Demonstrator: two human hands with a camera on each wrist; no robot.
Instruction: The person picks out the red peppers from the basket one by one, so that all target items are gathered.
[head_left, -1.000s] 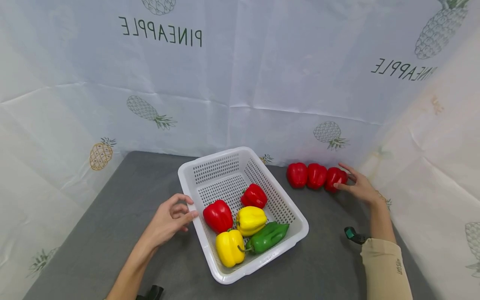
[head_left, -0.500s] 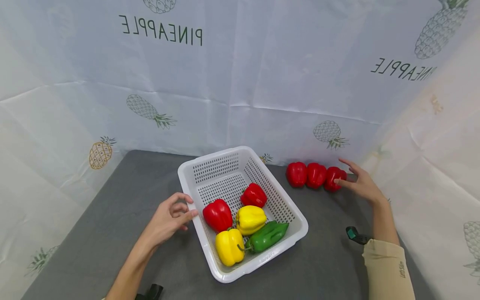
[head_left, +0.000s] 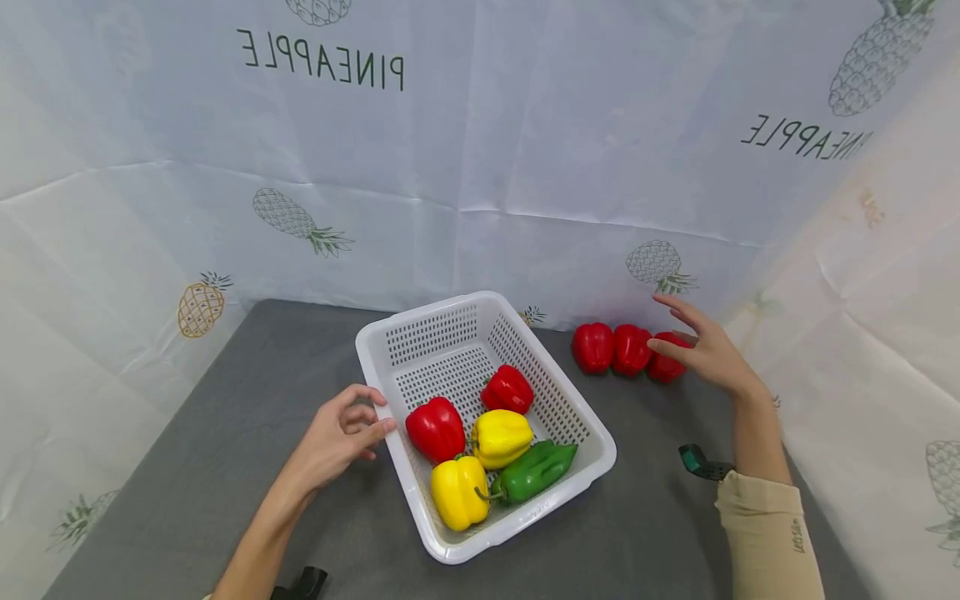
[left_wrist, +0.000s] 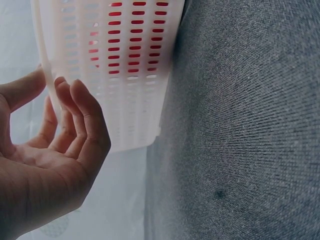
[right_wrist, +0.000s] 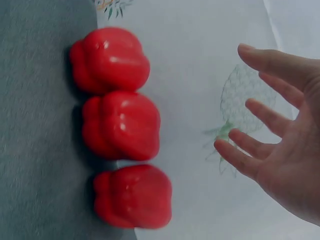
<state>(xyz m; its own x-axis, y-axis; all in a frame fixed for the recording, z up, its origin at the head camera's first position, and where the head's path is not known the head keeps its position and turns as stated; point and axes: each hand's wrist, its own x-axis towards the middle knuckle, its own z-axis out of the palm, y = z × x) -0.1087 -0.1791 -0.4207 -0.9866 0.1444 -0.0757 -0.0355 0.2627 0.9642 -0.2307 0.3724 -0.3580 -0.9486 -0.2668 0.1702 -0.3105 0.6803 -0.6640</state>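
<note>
My left hand (head_left: 339, 432) pinches the left rim of a white perforated plastic basket (head_left: 438, 321), thumb on one side and curled fingers on the other in the left wrist view. Inside the basket lie two red bell peppers (head_left: 436, 430), two yellow bell peppers (head_left: 459, 493) and a long green pepper (head_left: 537, 473). At the back right, three more red bell peppers (right_wrist: 122, 125) stand in a row. Above the rightmost one (head_left: 664, 367) hovers my right hand (head_left: 708, 354), fingers spread and holding nothing; the right wrist view shows it apart from the row.
A grey cloth-covered table (head_left: 202, 467) lies under everything. White curtain (head_left: 450, 167) printed with pineapples hangs behind the table and along both sides, close behind the red row. Dark wrist devices (head_left: 703, 463) sit by both forearms.
My right hand has come off the rightmost red bell pepper, rising and shifting a little left above it. The left hand and the basket stay in place.
</note>
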